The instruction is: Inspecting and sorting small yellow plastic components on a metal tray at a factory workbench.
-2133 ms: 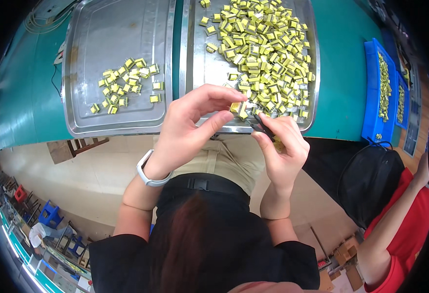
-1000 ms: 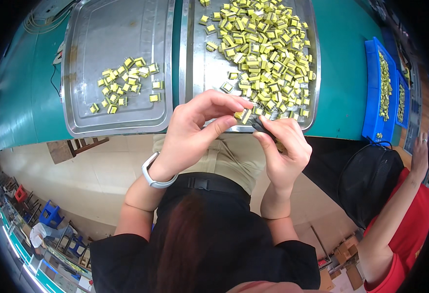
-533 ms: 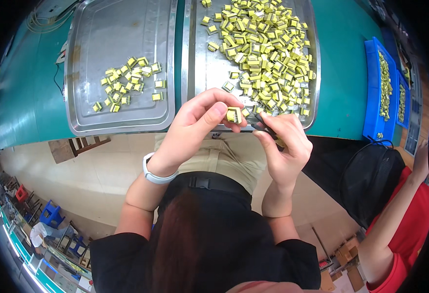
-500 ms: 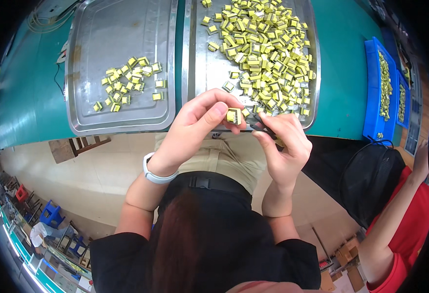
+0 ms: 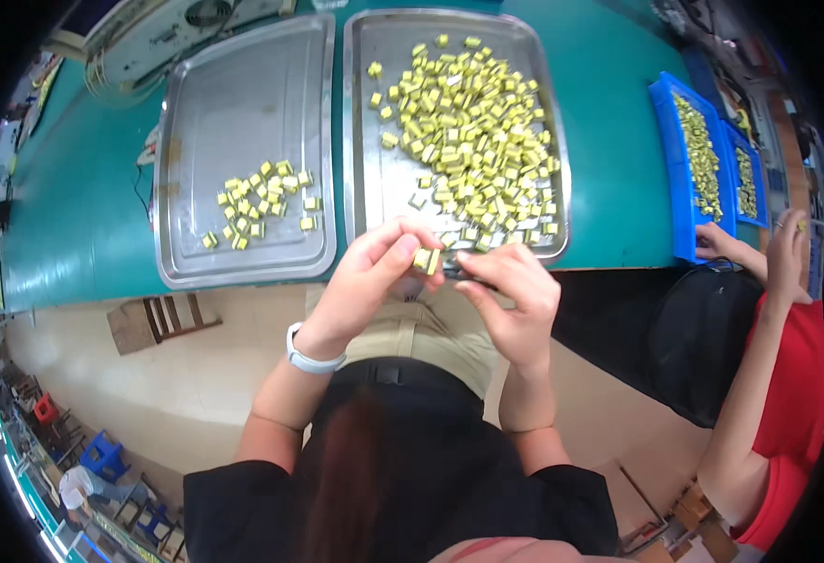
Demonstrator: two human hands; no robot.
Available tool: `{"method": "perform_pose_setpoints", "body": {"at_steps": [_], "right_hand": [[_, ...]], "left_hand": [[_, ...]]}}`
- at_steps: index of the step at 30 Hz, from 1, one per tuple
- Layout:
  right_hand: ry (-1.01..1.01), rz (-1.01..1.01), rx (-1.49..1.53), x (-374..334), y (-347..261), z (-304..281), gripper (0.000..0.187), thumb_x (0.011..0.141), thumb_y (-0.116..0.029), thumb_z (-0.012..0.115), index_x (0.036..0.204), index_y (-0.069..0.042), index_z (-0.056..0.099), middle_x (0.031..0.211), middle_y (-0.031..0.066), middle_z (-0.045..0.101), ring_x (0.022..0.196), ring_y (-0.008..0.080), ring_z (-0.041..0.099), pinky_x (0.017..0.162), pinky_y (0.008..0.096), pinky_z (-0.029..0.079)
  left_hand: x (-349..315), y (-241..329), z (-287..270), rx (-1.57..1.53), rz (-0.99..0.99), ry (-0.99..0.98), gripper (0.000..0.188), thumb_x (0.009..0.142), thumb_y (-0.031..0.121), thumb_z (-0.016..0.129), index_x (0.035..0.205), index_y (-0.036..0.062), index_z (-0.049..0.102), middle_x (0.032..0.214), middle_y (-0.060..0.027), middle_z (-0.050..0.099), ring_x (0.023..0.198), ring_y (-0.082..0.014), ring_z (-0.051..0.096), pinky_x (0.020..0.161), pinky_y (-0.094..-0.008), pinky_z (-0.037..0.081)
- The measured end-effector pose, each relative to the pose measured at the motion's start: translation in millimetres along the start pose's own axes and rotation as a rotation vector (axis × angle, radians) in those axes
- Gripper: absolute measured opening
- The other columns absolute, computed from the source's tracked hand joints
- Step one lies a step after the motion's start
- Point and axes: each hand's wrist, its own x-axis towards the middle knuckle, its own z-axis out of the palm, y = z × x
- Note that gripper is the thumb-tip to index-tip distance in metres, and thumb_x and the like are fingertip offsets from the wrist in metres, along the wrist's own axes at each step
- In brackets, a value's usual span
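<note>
Between the thumb and fingers of my left hand [image 5: 367,277] is a small yellow-taped transformer [image 5: 426,260], held just off the near edge of the right tray. My right hand [image 5: 517,298] is closed on dark tweezers [image 5: 453,269], whose tips are at the transformer's right side. Whether the tips touch its pins is too small to tell. Beyond my hands, the right metal tray [image 5: 363,141] holds a large heap of like transformers [image 5: 473,131]. The left metal tray [image 5: 215,103] carries a smaller scattered group of transformers [image 5: 260,197].
Both trays lie on a green table [image 5: 609,178]. At its right stand blue bins [image 5: 682,202] of transformers. A co-worker in a red sleeve [image 5: 778,469] reaches toward the bins. A black bag [image 5: 703,347] sits right of me, and a wooden stool [image 5: 135,327] stands below the table's left.
My view has shifted, so the trays appear lower and more fully. The tweezers are now closer against the transformer. A co-worker's hand has appeared by the blue bin.
</note>
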Motion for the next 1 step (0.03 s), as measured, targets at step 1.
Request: {"method": "perform_pose_setpoints", "body": {"at_steps": [1], "right_hand": [[-0.011, 0.014, 0.003, -1.7, -2.8, -1.1, 0.036, 0.065, 0.004, 0.083, 0.101, -0.001, 0.077, 0.086, 0.011, 0.074, 0.075, 0.0211, 0.065, 0.068, 0.0324, 0.053]], "left_hand": [[-0.7, 1.2, -0.1, 0.017, -0.012, 0.006, 0.032, 0.106, 0.034, 0.052, 0.118, 0.0051, 0.06, 0.103, -0.0078, 0.066, 0.094, -0.0163, 0.066, 0.089, -0.0325, 0.053]]}}
